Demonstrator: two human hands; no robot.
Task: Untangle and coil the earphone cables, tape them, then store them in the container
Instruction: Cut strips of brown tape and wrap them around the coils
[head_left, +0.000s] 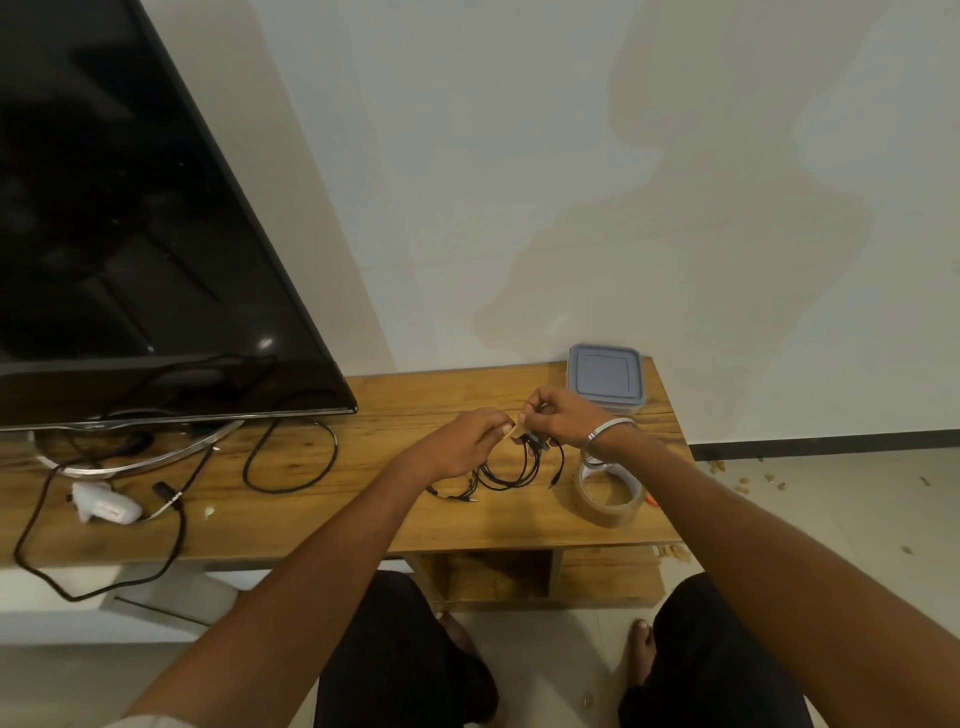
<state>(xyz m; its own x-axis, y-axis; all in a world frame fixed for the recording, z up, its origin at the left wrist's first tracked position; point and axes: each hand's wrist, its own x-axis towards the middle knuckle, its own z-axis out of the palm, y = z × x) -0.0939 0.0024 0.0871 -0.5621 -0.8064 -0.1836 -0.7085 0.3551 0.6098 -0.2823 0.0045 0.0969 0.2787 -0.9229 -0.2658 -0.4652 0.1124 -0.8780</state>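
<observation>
The coiled black earphone cable (511, 465) hangs from my fingers just above the middle of the wooden bench (363, 514), its loops dropping toward the top and its plug ends trailing onto the wood toward the front edge. My left hand (460, 447) pinches a small strip of brown tape (511, 431) between thumb and forefinger. My right hand (563, 418) is closed on the top of the coil, fingertips right against the same strip, so the two hands meet at that spot. There is a metal bangle (608, 431) on my right wrist.

Just beside the coil, toward the right end of the bench, the roll of brown tape (608, 491) lies flat near the front edge. The container (605, 378) with its grey-blue lid on sits in the far right corner, against the wall.

On the left half of the bench stands a dark television (130, 234), with loose black cables (291, 457) and a white adapter (104, 503) near it.
</observation>
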